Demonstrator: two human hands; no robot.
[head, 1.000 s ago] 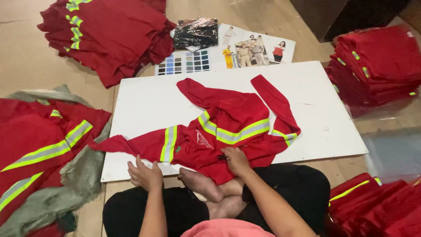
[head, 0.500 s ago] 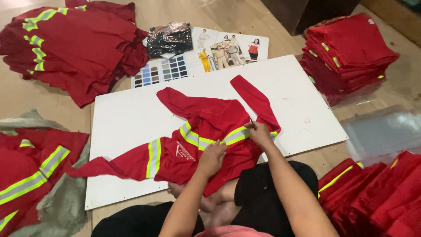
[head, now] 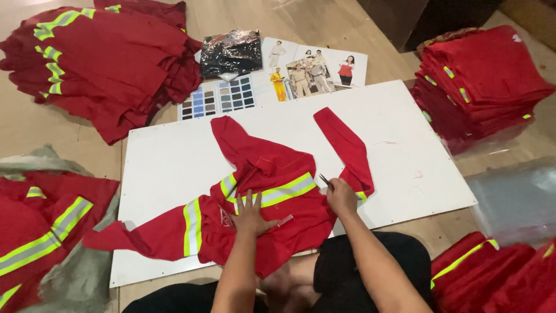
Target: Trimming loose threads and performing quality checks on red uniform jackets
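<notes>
Near the white board's [head: 174, 162] front edge, left hand [head: 250, 215] now presses spread fingers on the red jacket [head: 272, 203]; right hand [head: 341, 197], moved from the hem, pinches small snips [head: 325, 181] by the sleeve.

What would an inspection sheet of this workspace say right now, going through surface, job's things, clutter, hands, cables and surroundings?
Surface: white board lying flat on a wooden floor.
Job's things: red jacket with yellow-green reflective bands spread on the board; small snips at its right sleeve.
Clutter: colour swatch card, photo sheet, shiny black packet.
Hands: left hand pressed flat on the jacket; right hand holds the snips.
Cables: nothing seen.
Surroundings: folded red stack at right, loose red garments upper left, more at both lower corners.
</notes>
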